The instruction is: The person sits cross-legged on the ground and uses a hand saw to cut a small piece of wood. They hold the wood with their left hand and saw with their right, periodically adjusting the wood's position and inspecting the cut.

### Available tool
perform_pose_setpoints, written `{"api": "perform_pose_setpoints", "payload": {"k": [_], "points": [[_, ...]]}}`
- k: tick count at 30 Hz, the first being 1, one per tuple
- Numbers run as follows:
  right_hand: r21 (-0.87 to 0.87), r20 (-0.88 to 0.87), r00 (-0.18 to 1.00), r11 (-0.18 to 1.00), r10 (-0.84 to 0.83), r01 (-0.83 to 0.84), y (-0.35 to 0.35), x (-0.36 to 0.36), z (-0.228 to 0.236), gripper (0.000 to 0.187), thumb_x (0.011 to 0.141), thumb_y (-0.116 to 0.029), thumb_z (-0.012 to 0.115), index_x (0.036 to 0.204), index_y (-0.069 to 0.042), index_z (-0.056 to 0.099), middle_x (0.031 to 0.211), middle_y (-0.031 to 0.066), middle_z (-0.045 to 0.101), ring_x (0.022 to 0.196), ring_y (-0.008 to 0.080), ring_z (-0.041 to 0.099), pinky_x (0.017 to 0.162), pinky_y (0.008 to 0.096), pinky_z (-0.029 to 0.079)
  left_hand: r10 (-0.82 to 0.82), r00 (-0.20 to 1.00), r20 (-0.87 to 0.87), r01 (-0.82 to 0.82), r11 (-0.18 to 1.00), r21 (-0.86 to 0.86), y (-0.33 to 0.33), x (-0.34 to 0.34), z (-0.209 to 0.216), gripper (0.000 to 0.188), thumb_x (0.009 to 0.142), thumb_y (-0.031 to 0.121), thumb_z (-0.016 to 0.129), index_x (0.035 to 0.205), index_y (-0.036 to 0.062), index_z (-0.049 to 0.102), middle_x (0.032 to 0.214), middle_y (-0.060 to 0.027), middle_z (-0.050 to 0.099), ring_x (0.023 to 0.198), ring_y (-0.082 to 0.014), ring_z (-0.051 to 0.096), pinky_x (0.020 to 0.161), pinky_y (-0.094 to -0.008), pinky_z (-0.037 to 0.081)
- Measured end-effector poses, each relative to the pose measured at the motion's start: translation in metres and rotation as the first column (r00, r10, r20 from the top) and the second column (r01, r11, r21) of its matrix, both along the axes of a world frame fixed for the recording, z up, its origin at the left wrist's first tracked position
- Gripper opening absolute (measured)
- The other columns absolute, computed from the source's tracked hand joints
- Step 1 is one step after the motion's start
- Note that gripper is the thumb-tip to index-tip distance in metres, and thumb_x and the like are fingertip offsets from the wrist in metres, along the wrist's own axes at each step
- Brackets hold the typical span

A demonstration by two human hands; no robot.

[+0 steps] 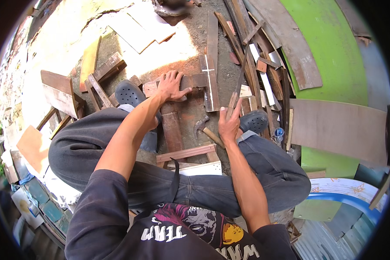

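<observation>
My left hand (171, 86) lies flat with its fingers spread on a short dark wood piece (194, 81). That piece meets a brown plank (211, 93) marked with a white line and a short crossing line. My right hand (229, 123) is closed round the wooden handle of a long narrow tool (242, 71) with a dark blade, which points away from me. The blade's edge is too thin to make out. Between my feet a claw hammer (208, 130) lies on the ground, its handle end near my right wrist.
A small wooden frame (186, 152) sits before my lap, near a reddish board (172, 132). Scrap wood (271, 80) is heaped on the right beside green sheets (333, 56). Wood offcuts (58, 93) stand at left; pale panels (143, 32) lie at the far side.
</observation>
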State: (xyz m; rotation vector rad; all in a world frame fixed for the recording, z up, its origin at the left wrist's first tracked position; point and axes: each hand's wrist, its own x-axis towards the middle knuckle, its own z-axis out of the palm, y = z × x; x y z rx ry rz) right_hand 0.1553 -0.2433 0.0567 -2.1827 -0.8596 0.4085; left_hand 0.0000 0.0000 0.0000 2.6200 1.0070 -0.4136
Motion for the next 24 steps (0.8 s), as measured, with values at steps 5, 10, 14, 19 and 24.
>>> {"api": "perform_pose_setpoints", "payload": {"k": [5, 10, 14, 19, 24], "points": [[0.112, -0.515, 0.857, 0.993, 0.023, 0.04, 0.004, -0.048, 0.036, 0.068, 0.105, -0.033, 0.056, 0.156, 0.004, 0.032, 0.081, 0.0082, 0.065, 0.066, 0.0138, 0.058, 0.059, 0.0315, 0.047, 0.242, 0.909, 0.34, -0.224, 0.97, -0.09, 0.007, 0.001, -0.019, 0.054, 0.104, 0.049, 0.041, 0.12, 0.0055, 0.068, 0.121, -0.0177, 0.064, 0.119, -0.0346, 0.057, 0.107, -0.0499, 0.037], [0.083, -0.663, 0.748, 0.996, 0.037, 0.024, -0.002, -0.077, 0.033, 0.057, 0.107, -0.021, 0.053, 0.155, 0.003, 0.035, 0.077, -0.0028, 0.049, 0.066, 0.0061, 0.044, 0.057, 0.0228, 0.037, 0.443, 0.827, 0.346, -0.472, 0.882, 0.001, -0.007, 0.025, -0.016, 0.045, 0.103, 0.041, 0.044, 0.103, 0.0087, 0.075, 0.109, -0.014, 0.071, 0.11, -0.0321, 0.062, 0.098, -0.0475, 0.041], [0.129, -0.712, 0.7, 0.991, 0.061, 0.045, -0.004, -0.079, 0.024, 0.058, 0.107, -0.023, 0.054, 0.155, 0.004, 0.036, 0.076, -0.0022, 0.049, 0.066, 0.0065, 0.044, 0.058, 0.023, 0.037, 0.473, 0.822, 0.318, -0.503, 0.864, 0.016, -0.01, 0.026, -0.019, 0.041, 0.101, 0.038, 0.046, 0.101, 0.0094, 0.075, 0.108, -0.0123, 0.072, 0.109, -0.0301, 0.063, 0.097, -0.0466, 0.041], [0.133, -0.786, 0.614, 0.989, 0.069, 0.059, -0.004, -0.079, 0.015, 0.056, 0.108, -0.023, 0.052, 0.154, 0.003, 0.037, 0.08, -0.0018, 0.052, 0.068, 0.0062, 0.045, 0.061, 0.0226, 0.038, 0.483, 0.818, 0.314, -0.514, 0.857, 0.022, -0.007, 0.029, -0.019, 0.039, 0.099, 0.038, 0.049, 0.097, 0.0097, 0.075, 0.105, -0.0112, 0.072, 0.107, -0.0284, 0.064, 0.096, -0.0462, 0.041], [0.06, -0.765, 0.644, 0.997, 0.011, 0.054, -0.006, -0.082, -0.001, 0.052, 0.107, -0.021, 0.052, 0.152, 0.001, 0.042, 0.081, -0.0005, 0.054, 0.069, 0.0067, 0.048, 0.064, 0.0218, 0.042, 0.482, 0.817, 0.317, -0.509, 0.861, 0.005, -0.009, 0.027, -0.019, 0.038, 0.097, 0.039, 0.051, 0.095, 0.0096, 0.075, 0.103, -0.0118, 0.072, 0.107, -0.0286, 0.064, 0.093, -0.0469, 0.042]]}}
